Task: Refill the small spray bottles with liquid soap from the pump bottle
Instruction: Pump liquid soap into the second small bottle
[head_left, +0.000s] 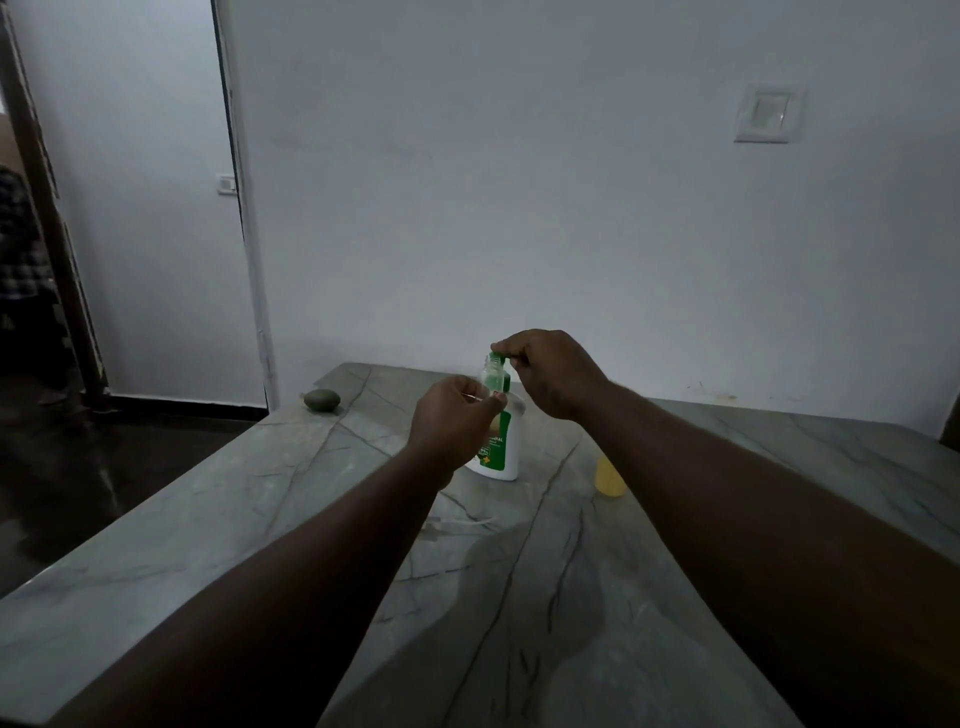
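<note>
While left hand (451, 422) pinches spray bottle (490, 372) upright, right hand (548, 375) seemingly pinches green top of pump bottle (502, 448) on table (208, 519).

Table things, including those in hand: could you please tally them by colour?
White and green: 1, pump bottle
Clear: 1, small bottle
Yellow: 1, small container
Grey-green: 1, rounded lump
Total: 4; a faint pale item is left uncounted.

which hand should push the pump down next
Right, probably: the right hand grips the green pump head, while the left hand is busy holding the small spray bottle at the spout.
</note>
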